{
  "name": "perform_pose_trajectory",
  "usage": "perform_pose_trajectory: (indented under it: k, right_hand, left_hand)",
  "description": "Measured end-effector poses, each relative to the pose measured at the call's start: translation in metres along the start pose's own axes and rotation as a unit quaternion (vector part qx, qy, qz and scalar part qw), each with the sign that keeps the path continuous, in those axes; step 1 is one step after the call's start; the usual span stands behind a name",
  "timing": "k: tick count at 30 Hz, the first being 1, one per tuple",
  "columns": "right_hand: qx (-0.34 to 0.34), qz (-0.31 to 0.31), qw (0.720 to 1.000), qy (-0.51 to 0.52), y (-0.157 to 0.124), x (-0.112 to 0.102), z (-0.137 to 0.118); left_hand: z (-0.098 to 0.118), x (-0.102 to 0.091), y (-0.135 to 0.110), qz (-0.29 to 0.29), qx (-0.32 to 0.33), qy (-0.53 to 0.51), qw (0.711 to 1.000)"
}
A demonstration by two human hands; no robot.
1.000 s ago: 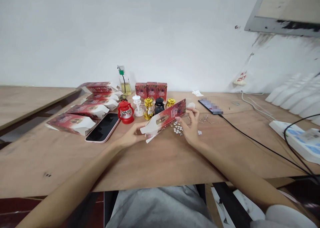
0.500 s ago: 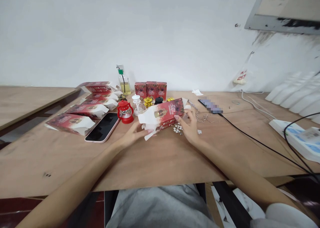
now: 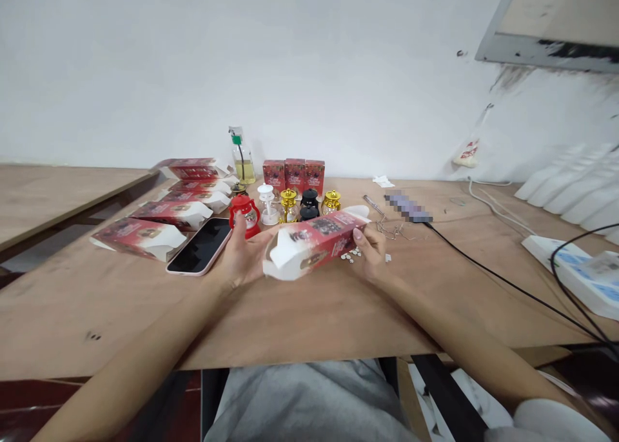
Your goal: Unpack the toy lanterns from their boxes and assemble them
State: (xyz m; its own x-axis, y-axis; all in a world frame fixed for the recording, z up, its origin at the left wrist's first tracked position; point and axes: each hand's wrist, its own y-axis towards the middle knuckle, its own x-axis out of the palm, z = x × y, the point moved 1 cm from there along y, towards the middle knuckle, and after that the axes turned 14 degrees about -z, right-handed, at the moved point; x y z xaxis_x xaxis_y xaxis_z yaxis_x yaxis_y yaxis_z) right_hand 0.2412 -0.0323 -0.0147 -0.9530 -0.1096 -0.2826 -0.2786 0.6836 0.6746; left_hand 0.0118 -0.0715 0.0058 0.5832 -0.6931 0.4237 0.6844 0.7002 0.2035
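A long red printed carton [image 3: 314, 241] with white flaps is held above the wooden table [image 3: 300, 313] between both hands. My left hand [image 3: 240, 256] grips its near white end, which points toward me. My right hand [image 3: 370, 251] holds the far end, thumb on top. Behind the carton stands a row of small toy lanterns: a red lantern [image 3: 244, 213], a white lantern [image 3: 266, 204], a gold lantern [image 3: 289, 205], a black lantern [image 3: 309, 203] and another gold lantern [image 3: 331, 200]. Small white discs [image 3: 352, 255] lie under my right hand.
Several open red cartons [image 3: 159, 219] lie at the left beside a pink-cased phone [image 3: 200, 246]. Three small red boxes [image 3: 293, 171] and a bottle of yellow liquid [image 3: 240, 155] stand at the back. A second phone [image 3: 407, 208] with a black cable, metal hooks [image 3: 394, 228] and a white power strip [image 3: 575, 274] lie right.
The carton has swung from tilted and side-on to nearly level, its white end now pointing toward me. Both hands shifted with it, uncovering the lanterns behind.
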Motion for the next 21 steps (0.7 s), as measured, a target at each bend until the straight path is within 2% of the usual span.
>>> perform_pose_trajectory:
  k: [2,5,8,10,14,17,21]
  right_hand:
    - [-0.060,-0.051,0.995,-0.053,0.000,-0.002,-0.010]
    - [-0.156,-0.111,0.971,-0.140,-0.003,0.001,-0.021]
    - [-0.221,-0.091,0.955,-0.174,-0.008,0.006,-0.023]
    - [-0.219,-0.056,0.960,-0.167,-0.011,0.008,-0.020]
    - [-0.146,0.000,0.977,-0.153,-0.012,0.008,-0.011]
    - [-0.128,0.003,0.983,-0.133,-0.011,0.009,-0.009]
    - [-0.134,-0.020,0.984,-0.112,-0.012,0.013,-0.010]
  left_hand:
    - [-0.002,-0.001,0.002,0.010,-0.058,0.005,0.998]
    - [-0.010,0.002,0.002,0.008,-0.147,0.038,0.988]
    - [-0.016,0.008,0.000,-0.013,-0.186,0.043,0.981]
    - [-0.016,0.011,0.000,-0.030,-0.166,0.031,0.985]
    - [-0.012,0.013,0.003,-0.038,-0.081,0.015,0.996]
    - [-0.010,0.008,0.005,0.011,-0.022,0.021,0.999]
    - [-0.011,0.002,0.006,0.071,0.002,0.036,0.997]
